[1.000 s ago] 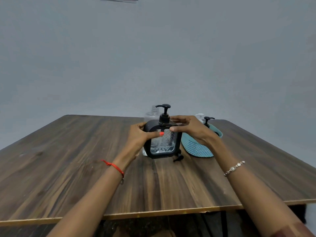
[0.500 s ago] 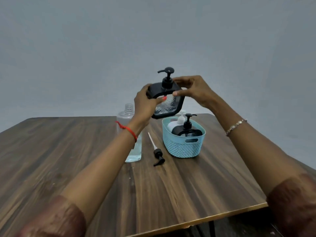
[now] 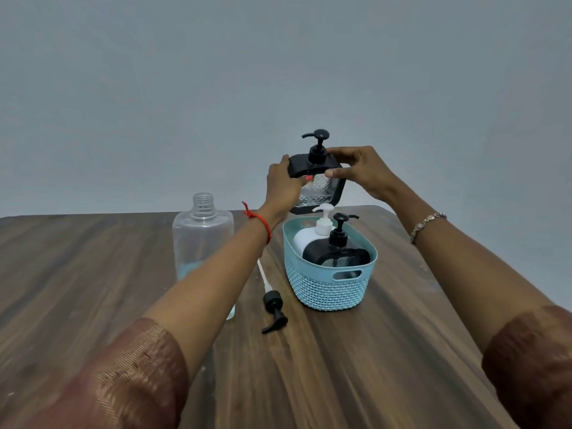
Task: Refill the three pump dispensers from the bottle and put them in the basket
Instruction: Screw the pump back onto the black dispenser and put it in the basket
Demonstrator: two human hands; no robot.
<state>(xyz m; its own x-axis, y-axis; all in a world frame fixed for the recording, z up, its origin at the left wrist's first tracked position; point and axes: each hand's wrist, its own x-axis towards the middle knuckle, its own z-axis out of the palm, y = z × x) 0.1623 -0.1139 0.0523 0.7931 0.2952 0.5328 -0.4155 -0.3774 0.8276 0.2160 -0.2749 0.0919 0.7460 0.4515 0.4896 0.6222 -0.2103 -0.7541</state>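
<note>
Grey wall behind a dark wooden table (image 3: pixel 387 351): both hands hold a black-framed dispenser (image 3: pixel 320 184) in the air above the basket (image 3: pixel 328 289).

Left hand (image 3: pixel 283 188) clasps the dispenser's left side, thumb across the front; right hand (image 3: pixel 360 173) pinches its top right corner between thumb and fingers. Directly below the grip, the pale blue basket sits on the table holding a white dispenser (image 3: pixel 312 235) and a black dispenser (image 3: pixel 339 253), both upright. Left of the grip and lower stands the clear bottle (image 3: pixel 202 239), uncapped, a little blue liquid at its bottom. Between bottle and basket, a loose black pump head (image 3: pixel 274 311) with its white tube lies on the table.
</note>
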